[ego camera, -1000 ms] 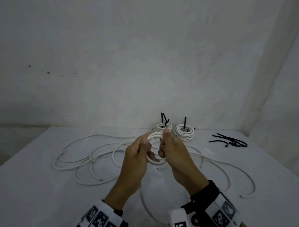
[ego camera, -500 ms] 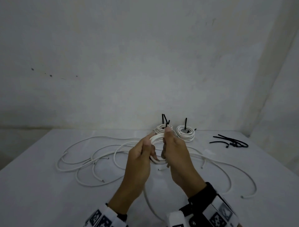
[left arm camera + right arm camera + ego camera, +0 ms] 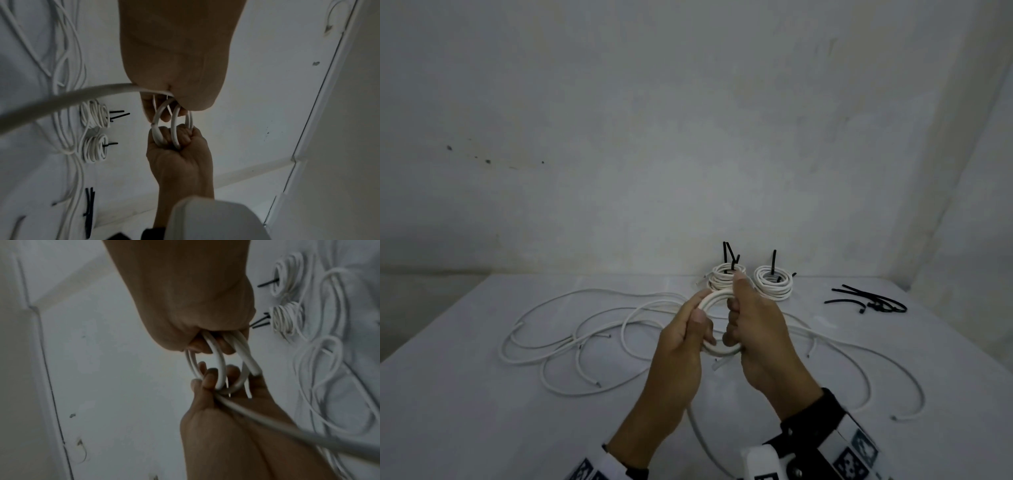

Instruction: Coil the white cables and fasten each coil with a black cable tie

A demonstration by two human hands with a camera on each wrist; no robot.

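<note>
1. Two hands hold a small coil of white cable (image 3: 717,322) in the air above the middle of a white desk (image 3: 465,394).
2. The left hand (image 3: 685,346) curls around the coil's left side, thumb on top; the right hand (image 3: 756,329) grips its right side, fingers threaded through the loops.
3. The wrist views show about three loops, with a free tail (image 3: 698,435) trailing down toward the near edge.
4. The cable looks light, smooth and springy, so the loops would likely spread if the grip loosens. Pinching all the strands together at one spot seems the safest hold.
5. Loose cables (image 3: 558,339) lie to the left and right.
6. Two tied coils (image 3: 772,284) sit at the far edge.
7. Spare black cable ties (image 3: 873,301) lie far right, well apart from the hands.
</note>
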